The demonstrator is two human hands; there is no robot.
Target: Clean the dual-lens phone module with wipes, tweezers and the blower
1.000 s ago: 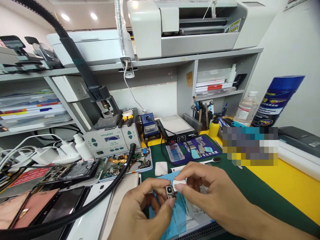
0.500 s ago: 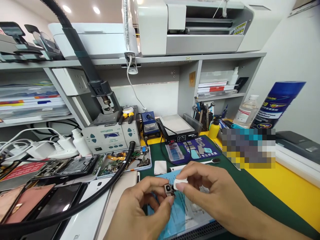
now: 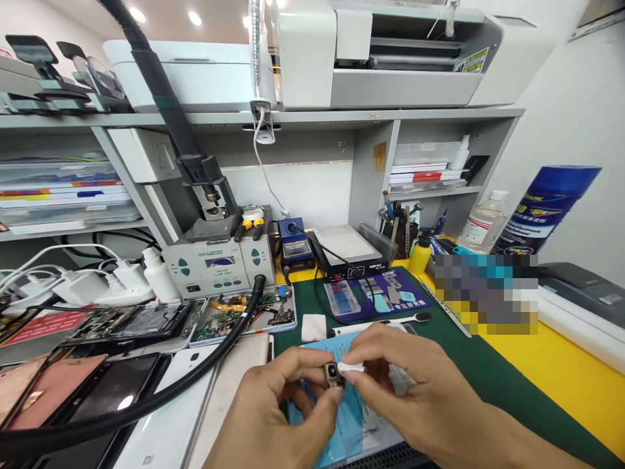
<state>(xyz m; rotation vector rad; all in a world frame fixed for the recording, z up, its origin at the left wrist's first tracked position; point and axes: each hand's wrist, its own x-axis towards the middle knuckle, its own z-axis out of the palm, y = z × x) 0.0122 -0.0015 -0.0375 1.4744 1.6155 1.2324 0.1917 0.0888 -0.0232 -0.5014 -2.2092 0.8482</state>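
Note:
My left hand [image 3: 276, 417] pinches a small dark camera module [image 3: 333, 374] between thumb and forefinger, low in the middle of the view. My right hand [image 3: 405, 391] pinches a small white wipe [image 3: 352, 368] and presses it against the module's right side. Both hands hover just above a pale blue sheet [image 3: 349, 417] lying on the green mat [image 3: 469, 365]. A white square pad [image 3: 313, 327] and a black-tipped white tool [image 3: 381, 322] lie on the mat just beyond my hands.
A thick black hose [image 3: 161, 397] crosses the left of the bench over several opened phones [image 3: 97, 384]. A parts tray [image 3: 244, 312], rework station [image 3: 217, 264] and heating plate [image 3: 349, 251] stand behind. A blue spray can [image 3: 547, 208] and clear bottle [image 3: 481, 221] are at right, on the yellow surface [image 3: 566, 365].
The white wipe has turned from flat-on to edge-on against the module, and my right fingers have closed in toward my left. The view has shifted slightly.

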